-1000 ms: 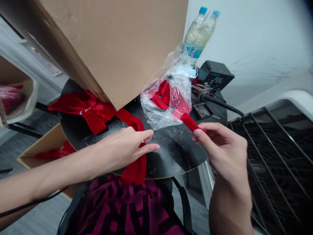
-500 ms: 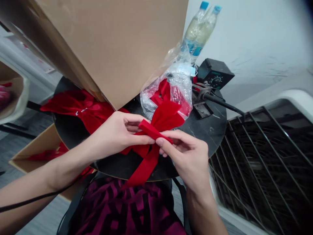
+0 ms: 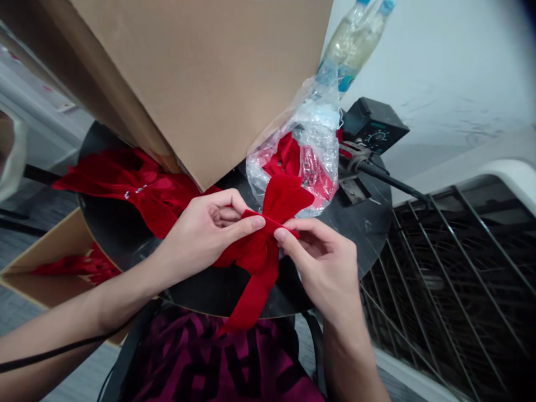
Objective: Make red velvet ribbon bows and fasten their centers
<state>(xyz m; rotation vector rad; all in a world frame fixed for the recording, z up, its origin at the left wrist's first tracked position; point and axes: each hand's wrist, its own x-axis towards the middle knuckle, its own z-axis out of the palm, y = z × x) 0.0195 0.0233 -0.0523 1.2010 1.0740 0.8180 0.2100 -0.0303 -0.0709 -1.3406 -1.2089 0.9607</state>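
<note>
A red velvet ribbon bow [image 3: 268, 223] is held over the near edge of a round black table [image 3: 360, 234]. My left hand [image 3: 205, 231] pinches the bow's middle from the left, fingers closed on a narrow red strip laid across it. My right hand [image 3: 320, 262] pinches the same strip from the right. One ribbon tail hangs down past the table edge. A clear plastic bag [image 3: 310, 145] with more red ribbon pieces lies just behind the bow.
A large cardboard box [image 3: 188, 72] overhangs the table at the back left, with finished red bows [image 3: 125, 184] beneath it. A black control unit [image 3: 374, 131] with a cabled tool, two bottles [image 3: 352, 44], a wire rack [image 3: 452, 279] at right, a carton [image 3: 54, 268] at left.
My right hand brought the narrow red strip from the right to the middle. My left hand lifted the ribbon off the table, and both now pinch the bow's centre together.
</note>
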